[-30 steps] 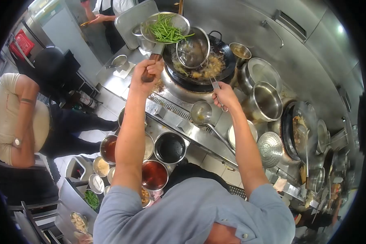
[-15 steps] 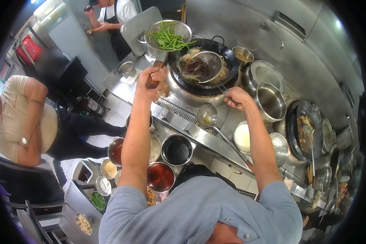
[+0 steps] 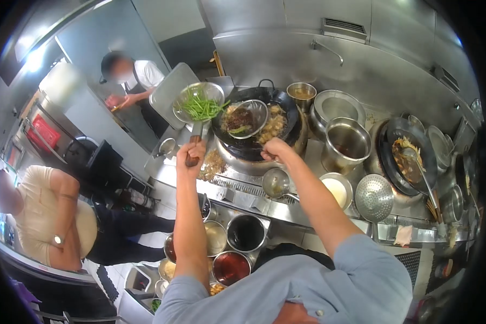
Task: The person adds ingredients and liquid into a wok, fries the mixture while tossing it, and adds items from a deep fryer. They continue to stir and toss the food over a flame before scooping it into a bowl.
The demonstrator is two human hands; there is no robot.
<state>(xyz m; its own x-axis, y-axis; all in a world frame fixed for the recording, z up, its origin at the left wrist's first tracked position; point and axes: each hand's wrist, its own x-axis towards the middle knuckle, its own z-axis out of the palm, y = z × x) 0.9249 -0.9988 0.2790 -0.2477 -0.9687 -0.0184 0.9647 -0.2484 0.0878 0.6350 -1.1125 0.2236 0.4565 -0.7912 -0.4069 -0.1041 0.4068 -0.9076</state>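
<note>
My left hand [image 3: 190, 153] is closed round the wooden handle of a wide strainer [image 3: 179, 112]. Green beans [image 3: 201, 108] lie in it, some poking over its right side toward the wok [image 3: 289, 102]. Closed round a thin handle, my right hand [image 3: 276, 150] holds a round mesh strainer [image 3: 260, 114] over the wok's left half. Dark bits and something green rest in the mesh. Pale brown chunks of food [image 3: 274, 123] show in the wok to its right. A ladle [image 3: 276, 183] lies on the stove edge below my right hand.
To the right stand a steel pot [image 3: 348, 141], a perforated skimmer [image 3: 374, 197] and a second wok [image 3: 410, 156] holding food. Pots of dark liquid [image 3: 246, 233] and red sauce [image 3: 231, 268] sit below. Two people, one with folded arms [image 3: 65, 227], stand at the left.
The camera view has tilted upward. My right hand has brought the mesh strainer leftward over the wok, toward the beans, uncovering chunks of food. The left hand keeps its grip.
</note>
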